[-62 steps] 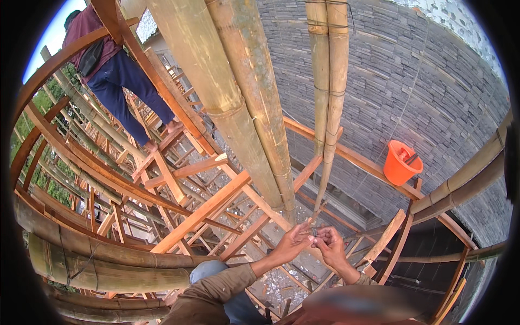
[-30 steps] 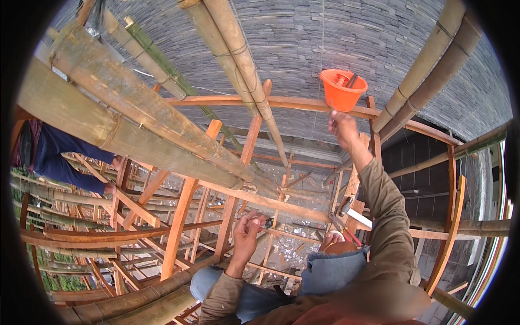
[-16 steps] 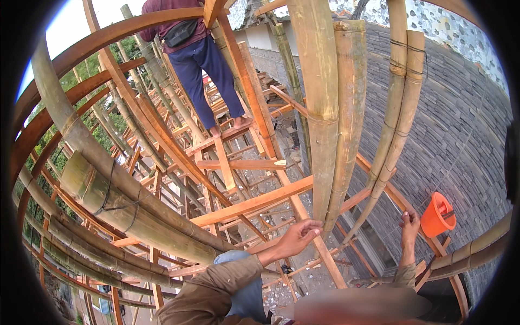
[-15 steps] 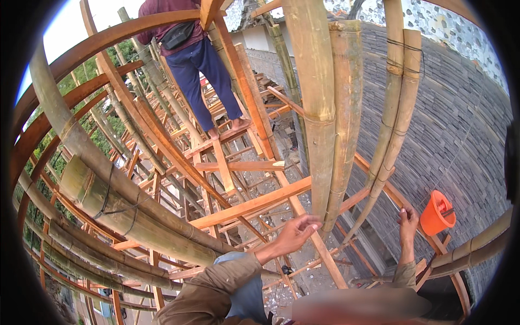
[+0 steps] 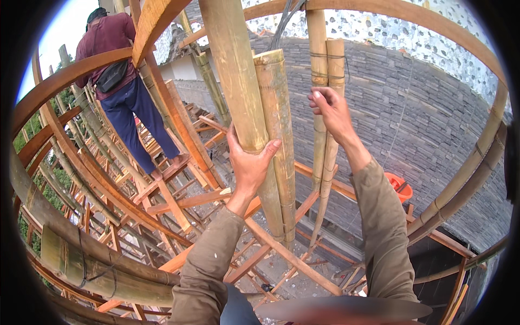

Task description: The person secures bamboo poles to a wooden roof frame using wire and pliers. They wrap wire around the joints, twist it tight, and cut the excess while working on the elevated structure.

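Hands in view: two, both bare. Thick bamboo poles: two, upright, side by side at upper centre of the frame. The longer pole (image 5: 233, 65) runs off the top edge; the shorter pole (image 5: 271, 81) ends in a cut top. The left hand (image 5: 250, 169), at centre, grasps the longer pole, fingers at its left side and thumb across its front toward the shorter pole. The right hand (image 5: 335, 115), right of centre, has its fingers bent inward in front of the slim bamboo poles (image 5: 317, 32); whether they pinch a small item cannot be told. Slim poles: two, bound with dark ties (image 5: 336, 56). Bamboo surfaces: smooth, tan to greenish, ringed at the nodes. Bucket: one, orange, partly behind the right sleeve (image 5: 383, 227). Wall (image 5: 433, 119), right: grey, narrow stone-like strips in courses. Co-worker: one, upper left, standing barefoot on timber with one black pouch (image 5: 112, 77). Timber (image 5: 303, 265), lower centre: reddish-brown, square-edged.
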Available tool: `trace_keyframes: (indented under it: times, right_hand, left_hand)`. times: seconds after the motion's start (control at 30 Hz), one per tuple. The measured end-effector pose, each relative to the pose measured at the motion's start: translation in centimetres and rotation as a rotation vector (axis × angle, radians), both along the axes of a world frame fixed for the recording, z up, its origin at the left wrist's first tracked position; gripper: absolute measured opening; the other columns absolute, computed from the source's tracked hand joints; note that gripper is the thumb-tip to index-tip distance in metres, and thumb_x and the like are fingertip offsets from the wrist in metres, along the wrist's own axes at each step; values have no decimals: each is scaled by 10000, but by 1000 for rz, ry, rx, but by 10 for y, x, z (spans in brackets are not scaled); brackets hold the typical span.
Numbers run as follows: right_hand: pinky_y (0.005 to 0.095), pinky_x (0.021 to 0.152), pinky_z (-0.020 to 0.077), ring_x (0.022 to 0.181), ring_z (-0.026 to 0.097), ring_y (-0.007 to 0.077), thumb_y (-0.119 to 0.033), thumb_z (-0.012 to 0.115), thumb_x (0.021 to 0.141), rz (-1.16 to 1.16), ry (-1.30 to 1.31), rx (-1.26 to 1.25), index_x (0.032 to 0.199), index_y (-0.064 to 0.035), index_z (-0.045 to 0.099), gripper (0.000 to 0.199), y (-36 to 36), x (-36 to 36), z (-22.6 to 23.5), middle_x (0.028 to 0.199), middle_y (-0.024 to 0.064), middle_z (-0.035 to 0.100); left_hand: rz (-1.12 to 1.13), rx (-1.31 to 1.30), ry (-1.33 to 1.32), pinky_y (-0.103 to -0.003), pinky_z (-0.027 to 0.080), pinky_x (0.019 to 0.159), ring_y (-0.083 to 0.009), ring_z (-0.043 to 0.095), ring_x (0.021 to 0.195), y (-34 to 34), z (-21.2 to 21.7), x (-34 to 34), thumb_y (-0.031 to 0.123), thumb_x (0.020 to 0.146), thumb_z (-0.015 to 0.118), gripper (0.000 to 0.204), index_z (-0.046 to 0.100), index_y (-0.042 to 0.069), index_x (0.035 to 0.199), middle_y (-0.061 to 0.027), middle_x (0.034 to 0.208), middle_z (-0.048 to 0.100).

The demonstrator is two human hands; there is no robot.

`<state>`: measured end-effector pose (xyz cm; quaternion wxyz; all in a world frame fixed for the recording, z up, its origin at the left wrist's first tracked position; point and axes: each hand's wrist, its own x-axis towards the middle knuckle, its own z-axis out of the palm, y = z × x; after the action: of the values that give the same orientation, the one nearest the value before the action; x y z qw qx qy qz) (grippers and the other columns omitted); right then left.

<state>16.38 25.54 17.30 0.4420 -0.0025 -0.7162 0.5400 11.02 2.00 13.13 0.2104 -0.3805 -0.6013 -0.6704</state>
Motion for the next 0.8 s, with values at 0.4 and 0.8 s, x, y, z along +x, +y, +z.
trace_keyframes:
  times: [0.4,0.8]
  right_hand:
    - [461,1069,435,1351,459,432,-460,626,982,279,-71,-158,1474,62,396,753,9,-106,141,1521,291,393]
    - [387,816,560,1001,651,229,-42,597,936,256,217,-333,1344,19,501,424,15,-160,187,1112,126,649]
  left_hand:
    - [-25,96,-35,-357,577,776,-242,735,903,8,-10,-6,182,796,869,574,531,-40,1203,-175,976,736]
    - [-33,99,-38,-378,582,779,-295,740,943,8,-16,-10,186,773,880,648,512,-24,1264,-199,1025,726]
